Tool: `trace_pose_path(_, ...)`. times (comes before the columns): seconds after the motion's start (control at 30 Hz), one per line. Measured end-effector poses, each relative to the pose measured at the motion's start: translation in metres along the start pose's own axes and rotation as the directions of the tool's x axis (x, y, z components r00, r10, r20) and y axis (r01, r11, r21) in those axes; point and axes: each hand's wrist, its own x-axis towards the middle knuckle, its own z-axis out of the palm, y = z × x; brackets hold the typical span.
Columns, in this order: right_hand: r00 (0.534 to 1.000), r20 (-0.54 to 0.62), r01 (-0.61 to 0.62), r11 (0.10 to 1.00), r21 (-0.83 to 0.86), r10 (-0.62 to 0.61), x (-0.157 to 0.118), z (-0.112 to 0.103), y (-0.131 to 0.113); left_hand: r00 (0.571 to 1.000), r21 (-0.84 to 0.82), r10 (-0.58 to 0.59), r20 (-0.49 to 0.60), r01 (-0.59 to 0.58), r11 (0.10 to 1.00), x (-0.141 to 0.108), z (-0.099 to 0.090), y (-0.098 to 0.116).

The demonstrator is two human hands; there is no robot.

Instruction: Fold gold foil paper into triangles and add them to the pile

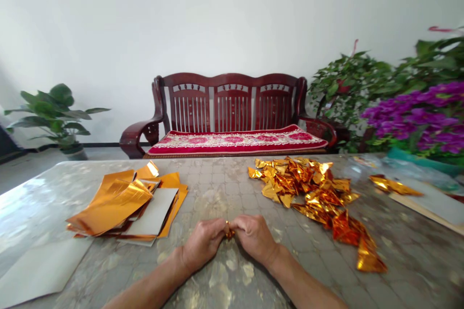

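Between my two hands, low in the middle of the view, is a small piece of gold foil paper [229,230], mostly hidden by the fingers. My left hand [206,241] pinches its left side. On the other side, my right hand [254,237] grips it with thumb and curled fingers. To the left lies a loose stack of flat gold foil sheets [116,198], some with the pale side up. A heap of folded gold foil pieces [300,181] spreads to the right, trailing toward the near right.
The patterned table [217,188] fills the foreground. A pale sheet [43,270] lies near left. At right are clear plastic wrapping [416,171], a pale board [435,203] and purple flowers [424,118]. Beyond the table stand a wooden bench [232,106] and a potted plant [60,116].
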Motion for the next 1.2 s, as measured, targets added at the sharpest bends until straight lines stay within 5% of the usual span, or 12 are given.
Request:
trace_pose_path(0.23, 0.996, -0.055, 0.072, 0.996, 0.057, -0.069, 0.002, -0.013, 0.007, 0.996, 0.0, -0.077, -0.047, 0.077, 0.997, 0.001, -0.001, -0.004)
trace_pose_path(0.4, 0.963, -0.268, -0.011, 0.999, -0.045, -0.001, 0.005, -0.035, 0.021, 0.966, -0.005, -0.226, -0.128, 0.227, 0.974, 0.002, -0.002, -0.004)
trace_pose_path(0.57, 0.785, -0.608, -0.344, 0.899, -0.27, 0.118, 0.002, -0.085, 0.055, 0.988, 0.105, -0.105, -0.109, 0.117, 0.988, 0.0, -0.004, -0.001)
trace_pose_path(0.73, 0.577, -0.78, -0.705, 0.629, -0.327, 0.242, -0.014, -0.135, 0.097, 0.999, 0.267, 0.037, -0.027, -0.028, 0.963, -0.003, -0.011, 0.008)
trace_pose_path(0.8, 0.611, -0.747, -0.733, 0.543, -0.41, 0.26, -0.019, -0.145, 0.107, 0.999, 0.321, 0.048, 0.0, -0.046, 0.946, -0.003, -0.022, 0.005)
trace_pose_path(0.87, 0.664, -0.733, -0.679, 0.531, -0.506, 0.15, -0.02, -0.146, 0.11, 1.0, 0.364, 0.029, -0.01, -0.024, 0.931, -0.002, -0.042, -0.005)
trace_pose_path(0.97, 0.738, -0.671, -0.508, 0.596, -0.622, -0.071, -0.014, -0.133, 0.104, 0.981, 0.467, -0.128, -0.148, 0.183, 0.865, -0.001, -0.094, -0.03)
trace_pose_path(1.07, 0.816, -0.547, -0.302, 0.667, -0.68, -0.187, -0.005, -0.107, 0.093, 0.87, 0.569, -0.383, -0.311, 0.493, 0.658, -0.003, -0.155, -0.056)
trace_pose_path(1.2, 0.898, -0.359, -0.068, 0.726, -0.685, -0.254, 0.0, -0.073, 0.084, 0.736, 0.673, -0.594, -0.324, 0.62, 0.403, -0.018, -0.207, -0.078)
